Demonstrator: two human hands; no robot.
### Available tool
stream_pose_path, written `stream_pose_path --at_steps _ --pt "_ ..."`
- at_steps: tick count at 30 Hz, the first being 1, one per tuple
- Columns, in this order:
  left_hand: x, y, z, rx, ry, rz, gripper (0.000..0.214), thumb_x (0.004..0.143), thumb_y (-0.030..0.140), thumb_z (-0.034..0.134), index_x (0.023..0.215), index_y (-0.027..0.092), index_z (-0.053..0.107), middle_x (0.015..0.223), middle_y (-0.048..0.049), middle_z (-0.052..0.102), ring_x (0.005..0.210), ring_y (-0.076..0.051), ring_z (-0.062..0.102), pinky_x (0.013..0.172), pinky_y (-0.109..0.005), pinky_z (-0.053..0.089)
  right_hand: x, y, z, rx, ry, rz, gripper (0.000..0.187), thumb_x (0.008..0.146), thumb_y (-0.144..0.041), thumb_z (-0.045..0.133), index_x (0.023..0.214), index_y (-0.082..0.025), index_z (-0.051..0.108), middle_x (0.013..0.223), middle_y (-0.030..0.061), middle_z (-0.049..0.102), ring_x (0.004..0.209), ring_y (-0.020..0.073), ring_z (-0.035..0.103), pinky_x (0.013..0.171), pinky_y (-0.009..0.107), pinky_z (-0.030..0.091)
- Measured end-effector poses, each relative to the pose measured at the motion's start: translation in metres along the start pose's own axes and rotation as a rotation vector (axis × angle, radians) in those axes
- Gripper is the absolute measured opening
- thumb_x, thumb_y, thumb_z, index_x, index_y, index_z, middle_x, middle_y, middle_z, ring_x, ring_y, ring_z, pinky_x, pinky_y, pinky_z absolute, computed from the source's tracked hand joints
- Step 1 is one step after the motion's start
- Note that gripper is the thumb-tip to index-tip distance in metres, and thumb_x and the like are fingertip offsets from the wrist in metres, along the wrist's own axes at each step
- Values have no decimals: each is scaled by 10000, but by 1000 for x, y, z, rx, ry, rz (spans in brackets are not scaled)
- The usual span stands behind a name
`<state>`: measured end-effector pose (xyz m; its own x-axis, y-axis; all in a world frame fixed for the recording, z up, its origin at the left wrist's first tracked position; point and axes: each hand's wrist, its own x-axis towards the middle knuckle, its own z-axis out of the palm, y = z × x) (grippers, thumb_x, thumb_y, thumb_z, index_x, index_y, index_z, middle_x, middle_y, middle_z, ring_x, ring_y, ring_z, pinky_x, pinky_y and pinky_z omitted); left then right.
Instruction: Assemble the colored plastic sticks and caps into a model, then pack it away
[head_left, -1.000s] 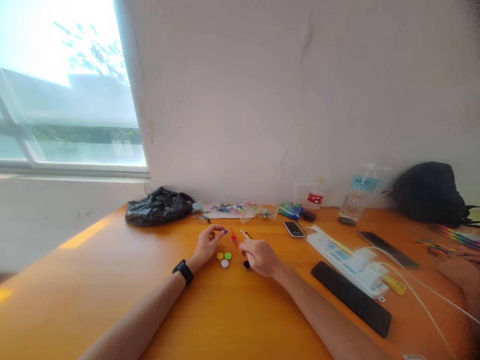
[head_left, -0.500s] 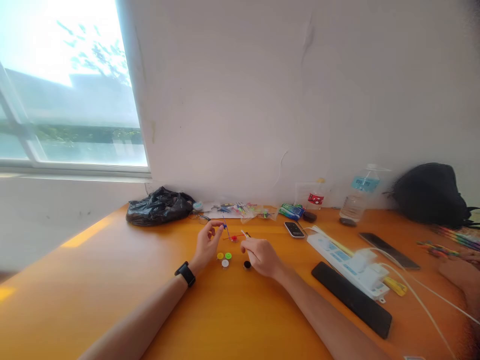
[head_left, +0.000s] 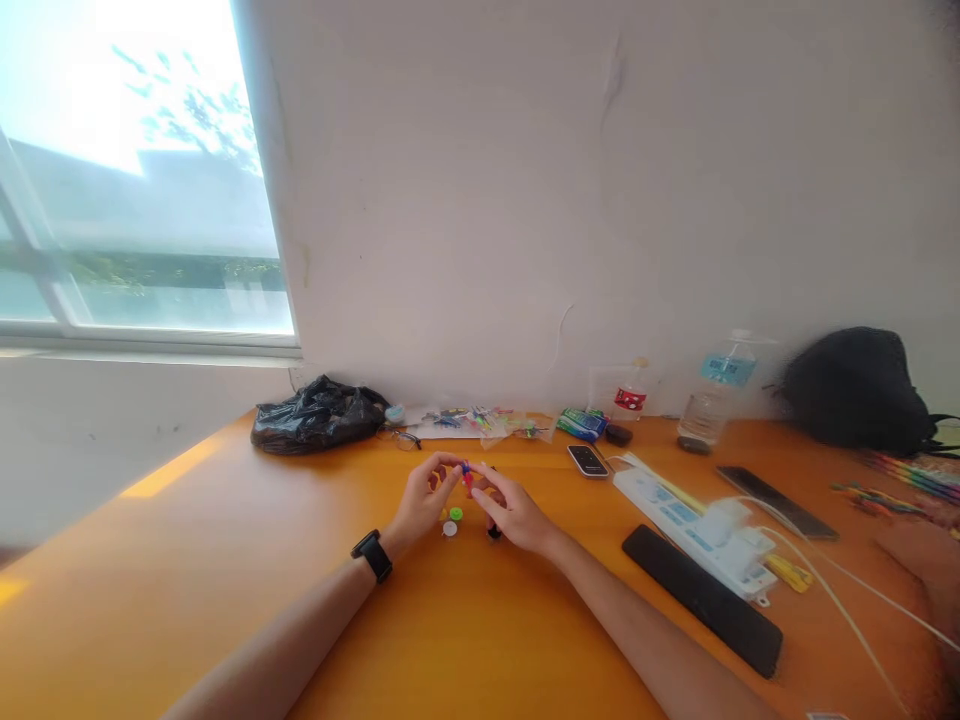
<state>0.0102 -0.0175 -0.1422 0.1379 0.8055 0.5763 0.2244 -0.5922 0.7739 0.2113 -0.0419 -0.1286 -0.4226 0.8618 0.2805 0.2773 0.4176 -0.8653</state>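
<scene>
The small red and blue piece (head_left: pixel 466 472) is just above the orange table (head_left: pixel 225 560). The left hand (head_left: pixel 421 500) and the right hand (head_left: pixel 517 512) both pinch it with fingertips close together, over the green cap (head_left: pixel 456 513)

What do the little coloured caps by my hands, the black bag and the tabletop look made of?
The coloured caps are probably moulded plastic: bright, even colours, though too small to be sure. The black bag looks like thin plastic film, crinkled with glossy highlights. The tabletop seems to be smooth orange laminate or lacquered board, going by its soft sheen.
</scene>
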Motion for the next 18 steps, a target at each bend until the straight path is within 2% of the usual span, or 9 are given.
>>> stream_pose_path --at_steps 6,9,13,15,18 --pt "-1 1 1 14 3 18 277 996 454 571 1068 218 698 984 -50 748 809 -178 642 688 -289 446 2 -2 -1 4 20 -23 462 990 -482 543 1387 -254 600 1136 76 667 582 104 536 550 264 459" --pt "-1 2 0 18 11 28 270 1000 445 568 1079 221 696 991 -47 745 813 -175 637 702 -291 446 4 -3 -3 -38 73 -31 433 996 -467 530 1352 -237 618 1083 66 686 598 116 545 571 270 448" --pt "-1 3 0 24 31 25 269 1005 445 557 1061 219 693 986 -47 742 805 -172 631 702 -289 445 4 1 -7 -294 150 -11 324 1014 -430 490 1105 -211 711 888 45 689 712 171 592 676 299 447" --pt "-1 3 0 26 41 20 271 1005 447 556 1054 219 692 981 -45 741 801 -170 629 698 -288 445 1 3 -7 -463 133 -21 318 1026 -411 467 1011 -218 718 906 53 688 793 196 615 739 320 450" --pt "0 0 0 23 57 12 276 1001 456 557 1042 219 692 975 -44 739 802 -171 627 695 -286 444 -4 3 -6 -617 72 -78 362 1055 -420 407 1015 -231 713 1027 82 680 993 243 622 875 371 455"
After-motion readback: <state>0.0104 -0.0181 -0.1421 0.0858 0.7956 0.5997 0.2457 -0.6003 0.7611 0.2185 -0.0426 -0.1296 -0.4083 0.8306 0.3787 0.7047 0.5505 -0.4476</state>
